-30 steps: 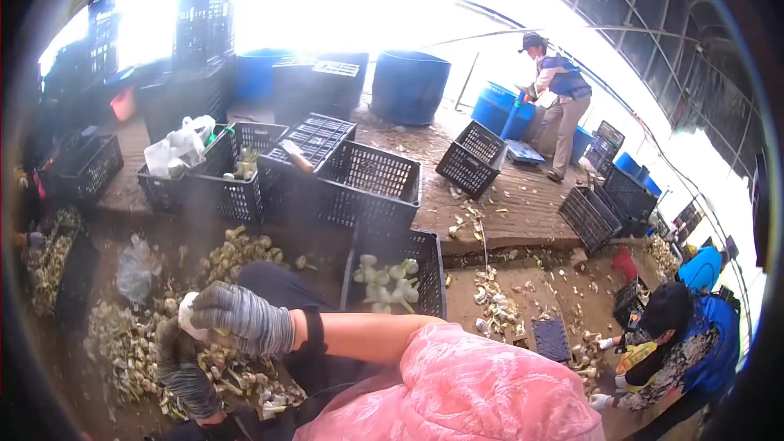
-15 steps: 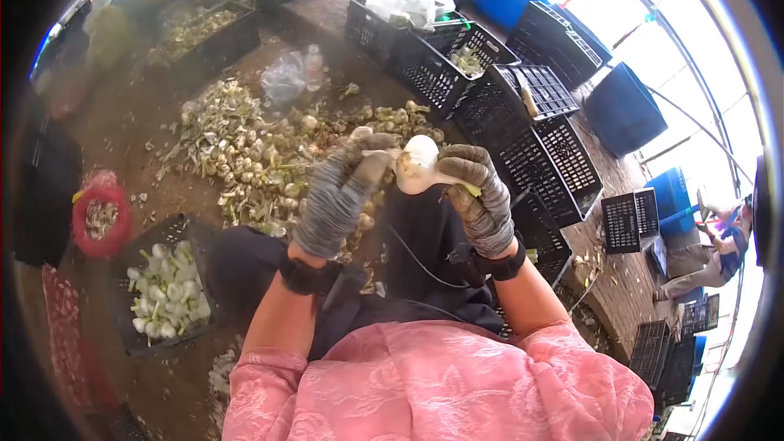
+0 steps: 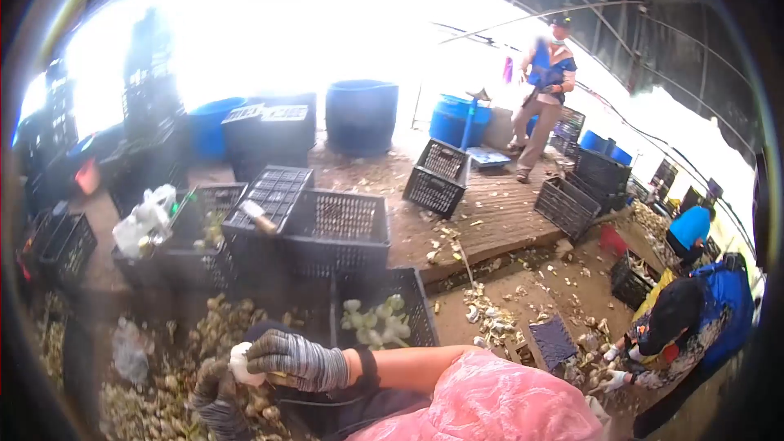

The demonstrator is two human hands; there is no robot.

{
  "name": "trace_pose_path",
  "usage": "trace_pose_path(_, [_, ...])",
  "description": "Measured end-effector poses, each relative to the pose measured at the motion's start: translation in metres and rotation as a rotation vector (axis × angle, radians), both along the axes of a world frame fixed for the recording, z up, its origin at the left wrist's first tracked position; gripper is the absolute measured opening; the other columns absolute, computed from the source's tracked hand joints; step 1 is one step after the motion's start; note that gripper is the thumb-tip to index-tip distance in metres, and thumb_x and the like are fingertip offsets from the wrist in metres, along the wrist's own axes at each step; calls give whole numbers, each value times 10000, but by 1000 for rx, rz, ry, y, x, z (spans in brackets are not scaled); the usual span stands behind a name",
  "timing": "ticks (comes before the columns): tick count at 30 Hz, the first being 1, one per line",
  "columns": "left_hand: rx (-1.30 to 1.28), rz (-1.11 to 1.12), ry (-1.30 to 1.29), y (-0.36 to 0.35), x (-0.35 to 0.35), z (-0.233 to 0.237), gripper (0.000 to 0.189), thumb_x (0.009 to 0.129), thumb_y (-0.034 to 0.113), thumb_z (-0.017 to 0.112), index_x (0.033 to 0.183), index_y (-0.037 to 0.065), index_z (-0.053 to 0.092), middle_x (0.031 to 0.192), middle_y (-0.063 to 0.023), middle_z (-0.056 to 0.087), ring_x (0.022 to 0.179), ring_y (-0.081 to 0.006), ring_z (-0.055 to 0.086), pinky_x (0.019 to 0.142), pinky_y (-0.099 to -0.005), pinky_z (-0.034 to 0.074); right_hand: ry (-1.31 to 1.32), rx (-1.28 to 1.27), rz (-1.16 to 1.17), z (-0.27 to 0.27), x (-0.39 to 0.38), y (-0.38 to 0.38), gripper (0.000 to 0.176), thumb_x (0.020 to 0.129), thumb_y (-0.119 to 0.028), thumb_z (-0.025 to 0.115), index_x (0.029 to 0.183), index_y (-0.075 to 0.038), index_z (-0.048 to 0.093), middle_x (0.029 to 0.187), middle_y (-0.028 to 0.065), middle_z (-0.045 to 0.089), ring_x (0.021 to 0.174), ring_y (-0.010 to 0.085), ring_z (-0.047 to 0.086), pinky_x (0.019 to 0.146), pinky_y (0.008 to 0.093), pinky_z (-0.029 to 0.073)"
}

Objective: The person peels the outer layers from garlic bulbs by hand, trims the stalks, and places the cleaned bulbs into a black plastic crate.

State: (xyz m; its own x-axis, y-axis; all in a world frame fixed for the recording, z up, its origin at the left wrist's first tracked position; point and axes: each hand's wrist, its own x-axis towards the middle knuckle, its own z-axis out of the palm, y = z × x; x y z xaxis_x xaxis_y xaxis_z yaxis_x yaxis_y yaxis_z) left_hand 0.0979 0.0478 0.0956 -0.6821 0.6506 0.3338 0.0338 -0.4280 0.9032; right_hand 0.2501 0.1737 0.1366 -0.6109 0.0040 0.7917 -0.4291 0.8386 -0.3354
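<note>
My right hand (image 3: 298,359), in a grey striped glove, reaches left across my lap and grips a white peeled bulb (image 3: 240,363). Just below and left of it, my left hand (image 3: 216,396), in a darker glove, closes against the same bulb from underneath. A heap of untrimmed bulbs with roots and leaves (image 3: 155,400) lies on the ground under both hands. Right behind my right forearm stands a black crate (image 3: 412,310) holding several cleaned white bulbs (image 3: 376,322). My pink sleeve fills the bottom of the view.
Black crates (image 3: 335,229) stand stacked ahead, one holding a white bag (image 3: 143,220). Blue barrels (image 3: 361,114) line the back. A person stands on the raised platform (image 3: 543,90). Another person (image 3: 686,327) crouches at the right, sorting bulbs beside scattered trimmings (image 3: 490,318).
My head swung from looking down at my lap back up and to the right. Both hands still hold the bulb, now seen at the lower left.
</note>
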Motion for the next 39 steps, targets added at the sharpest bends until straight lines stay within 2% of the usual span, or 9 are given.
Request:
trace_pose_path(6, [-56, -18, -206, 47, 28, 15, 191, 808, 80, 616, 982, 2, 606, 912, -91, 622, 757, -149, 581, 598, -266, 496, 17, -21, -141, -2, 18, 29, 385, 714, -2, 622, 1083, -50, 522, 1065, 139, 493, 941, 327, 508, 804, 413, 431])
trace_pose_path(10, [-76, -161, 61, 64, 27, 15, 164, 807, 109, 613, 921, -8, 594, 851, -76, 610, 718, -140, 569, 593, -268, 486, 10, 29, -200, -5, 19, 40, 414, 721, -35, 626, 1113, -50, 495, 1092, 129, 483, 979, 321, 492, 814, 413, 422])
trace_pose_path(26, [39, -195, -207, 81, 30, 16, 145, 754, 44, 652, 885, 8, 601, 809, -64, 618, 693, -143, 585, 582, -273, 493, -23, -303, -104, -8, 36, 49, 251, 813, -75, 571, 1062, -65, 540, 1008, 128, 512, 1000, 309, 523, 832, 383, 448])
trace_pose_path(29, [-34, -182, 180, 81, 29, 24, 139, 735, 44, 657, 862, 22, 604, 781, -28, 601, 674, -103, 546, 585, -248, 458, 44, -1006, 157, 6, 50, 41, 260, 838, -113, 572, 1080, -32, 524, 1081, 108, 515, 1024, 201, 500, 881, 317, 412])
trace_pose_path(30, [-86, -190, 138, 83, 30, 24, 129, 736, 47, 657, 853, 23, 608, 766, -11, 593, 658, -89, 529, 571, -234, 439, -107, -719, -191, 12, 53, 49, 292, 835, -141, 576, 1099, -31, 516, 1022, 89, 544, 981, 175, 525, 848, 293, 435])
trace_pose_path(33, [-121, -133, 28, 72, 34, 37, 144, 707, -43, 673, 820, 25, 616, 805, 0, 605, 740, -76, 545, 646, -233, 460, 12, -1279, 109, 18, 59, 48, 288, 865, -187, 551, 1089, -8, 521, 1012, 76, 582, 893, 143, 565, 777, 262, 475])
trace_pose_path(36, [-64, -75, 227, 61, 12, 18, 121, 728, -11, 655, 840, 22, 624, 797, -9, 615, 720, -79, 557, 641, -231, 464, 81, -1374, 186, 6, 66, 67, 394, 812, -278, 622, 1064, -1, 499, 1054, 139, 560, 991, 226, 558, 884, 340, 473])
trace_pose_path(38, [-73, -60, 345, 48, -2, 13, 97, 756, 26, 636, 852, 17, 628, 800, -16, 625, 698, -84, 568, 635, -232, 466, 109, -1389, 297, 4, 71, 75, 347, 840, -227, 593, 1088, 0, 505, 1058, 113, 569, 949, 188, 571, 832, 293, 487])
trace_pose_path(39, [-377, -241, 331, 37, -11, 13, 107, 744, 32, 645, 849, 18, 633, 767, -26, 628, 692, -91, 574, 632, -239, 468, 109, -1410, 237, 3, 74, 75, 360, 837, -238, 594, 1094, -3, 499, 1049, 114, 570, 967, 196, 564, 839, 287, 484])
